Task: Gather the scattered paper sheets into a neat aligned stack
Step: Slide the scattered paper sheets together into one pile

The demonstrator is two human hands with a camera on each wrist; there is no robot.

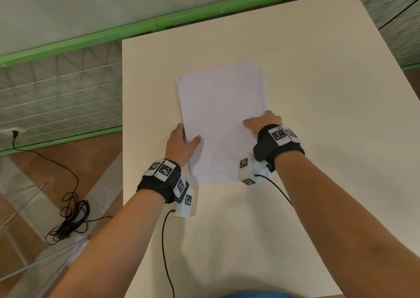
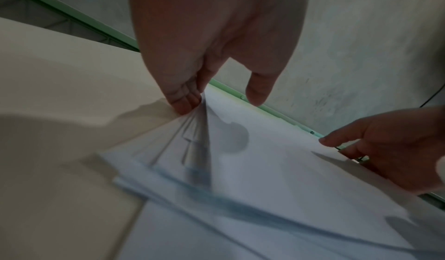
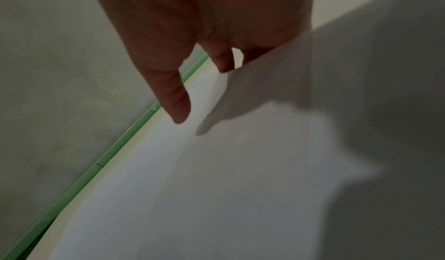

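The sheets (image 1: 219, 120) lie in one pile in the middle of the bench (image 1: 318, 138), long axis running away from me toward the far edge. They are gathered but not square: edges fan out at the far right corner and at the near end, where lower sheets stick out past the top one.

My left hand (image 1: 181, 145) is on the pile's left edge near the near corner. Its grip is closed on the paper: thumb on top, fingers (image 2: 185, 100) tucked under the lifted edge, and the left wrist view shows several layers splayed there. My right hand (image 1: 261, 121) sits on the right edge, thumb laid on the top sheet, fingers down the side; from the right wrist view I judge that grip loose, touching rather than clamping, fingers nearly straight.

So the pile lies between my two grips, each on a long side, both at the near half. I judge the next move to be a squeeze inward across the short axis, then a tap along the long one to close the far fan.
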